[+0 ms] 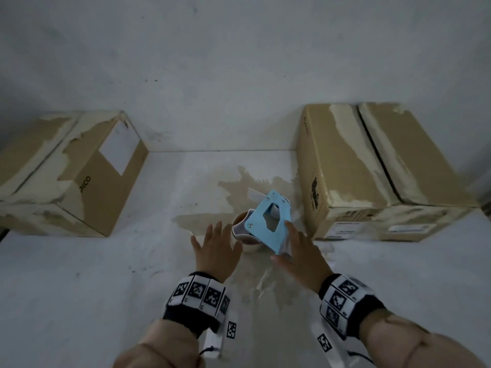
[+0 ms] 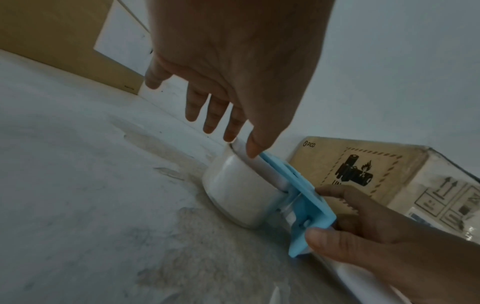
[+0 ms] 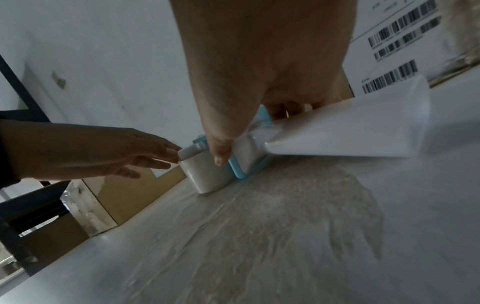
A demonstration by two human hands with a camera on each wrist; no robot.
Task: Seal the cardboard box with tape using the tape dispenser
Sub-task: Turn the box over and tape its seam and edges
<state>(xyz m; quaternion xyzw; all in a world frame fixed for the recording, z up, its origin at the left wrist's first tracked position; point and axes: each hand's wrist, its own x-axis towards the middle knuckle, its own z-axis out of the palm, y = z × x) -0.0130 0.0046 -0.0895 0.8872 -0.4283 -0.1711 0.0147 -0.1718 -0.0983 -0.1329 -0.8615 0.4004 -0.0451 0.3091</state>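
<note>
Right hand pinches the blue tape dispenser between thumb and fingers. Left hand, fingers straight and spread, touches its tape roll on the counter. Cardboard boxes flank both sides.

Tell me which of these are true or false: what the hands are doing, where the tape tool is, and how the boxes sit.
1. The right hand grips the blue tape dispenser. True.
2. The left hand is curled into a fist. False: its fingers are spread straight, reaching toward the tape roll.
3. The dispenser sits on top of a box. False: it rests on the white table, between the two boxes.
4. The left cardboard box and the right cardboard box stand against the wall. True.
5. The table surface is spotless. False: a brownish stain spreads around the dispenser.
</note>
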